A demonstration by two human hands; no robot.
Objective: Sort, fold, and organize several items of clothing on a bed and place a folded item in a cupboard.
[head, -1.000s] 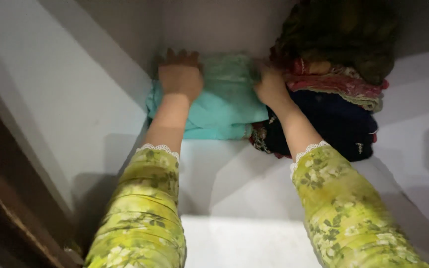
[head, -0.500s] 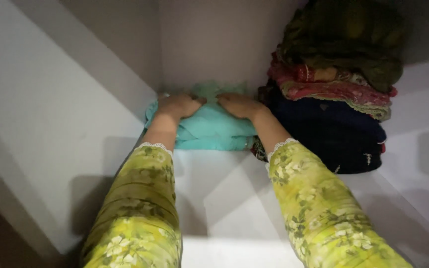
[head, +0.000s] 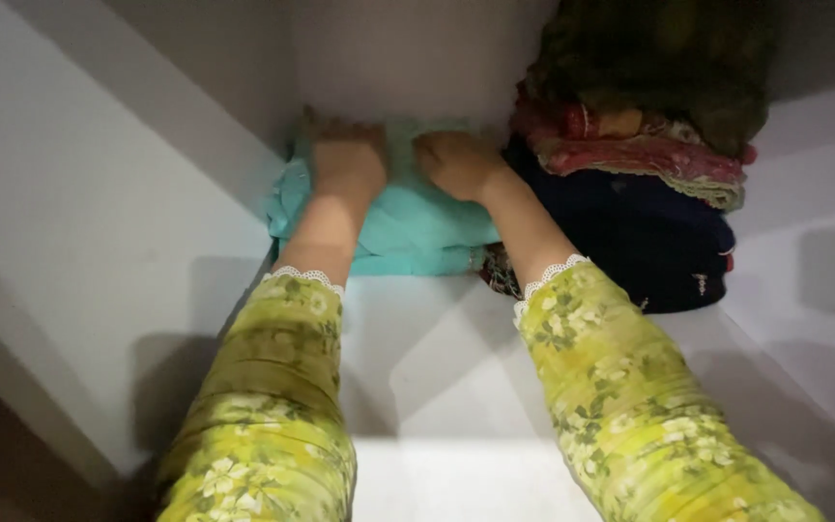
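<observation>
Seen from the head camera, looking down into a white shelf compartment [head: 456,387], a person in green floral sleeves with lace cuffs reached both arms toward the back corner. The left hand [head: 348,162] lay flat, palm down, on a folded turquoise garment [head: 408,227], its fingers stretched toward the rear wall and pressing rather than gripping. The right hand [head: 456,162] rested on the same garment just beside the left, fingers curled loosely over the cloth; whether they pinched a fold could not be told. The garment sat on the shelf floor in the back left corner, against the side wall [head: 118,242] and touching a stack of folded clothes [head: 640,164] on its right: a dark navy piece at the bottom, red patterned cloth above, and a dark olive bundle on top. That stack looked tall and soft, so a sideways push from the right forearm would likely tip it, and uneven pressing could rumple the turquoise folds.
</observation>
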